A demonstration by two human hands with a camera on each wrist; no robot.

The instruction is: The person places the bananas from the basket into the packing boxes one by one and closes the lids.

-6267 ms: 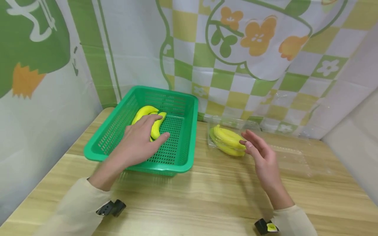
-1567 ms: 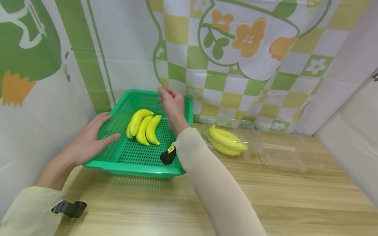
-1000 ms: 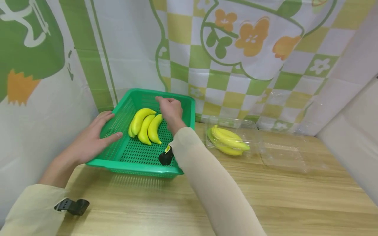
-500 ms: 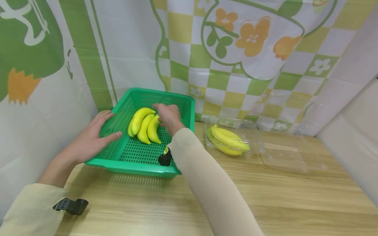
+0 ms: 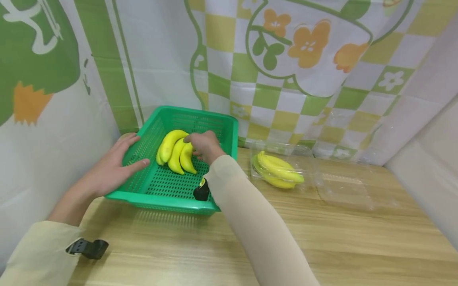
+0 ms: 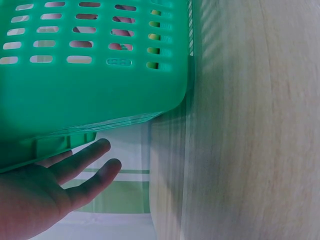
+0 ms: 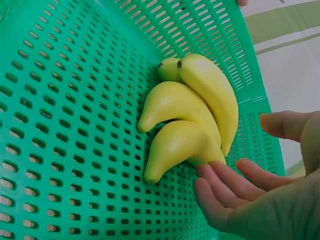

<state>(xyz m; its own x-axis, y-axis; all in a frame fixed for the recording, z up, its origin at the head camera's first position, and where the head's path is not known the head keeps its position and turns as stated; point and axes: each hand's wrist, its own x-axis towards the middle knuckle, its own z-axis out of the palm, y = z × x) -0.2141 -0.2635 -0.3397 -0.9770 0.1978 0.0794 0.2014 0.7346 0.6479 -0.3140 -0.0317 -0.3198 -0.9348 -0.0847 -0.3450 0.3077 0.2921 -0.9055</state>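
Several yellow bananas (image 5: 176,153) lie side by side in a green perforated basket (image 5: 179,205). Above their far ends is my right hand (image 5: 205,146), fingers loosely bent. In the right wrist view, fingertips of this right hand (image 7: 260,195) meet the end of the nearest banana (image 7: 177,147), while the thumb stands apart; nothing is gripped. My left hand (image 5: 111,167) rests at the basket's left rim, thumb over the edge. In the left wrist view, the left hand's extended fingers (image 6: 90,187) spread outside, below the rim.
To the right, a clear plastic box (image 5: 307,155) holds more bananas (image 5: 277,169), its transparent lid (image 5: 343,184) lying opened to the right. Wooden tabletop (image 5: 286,222) extends in front. A patterned curtain (image 5: 272,95) hangs close behind the basket.
Earlier my left hand was over the bananas and my right beside the clear box. The left went to the basket's left rim; the right crossed over, then came down from the far rim to the bananas.
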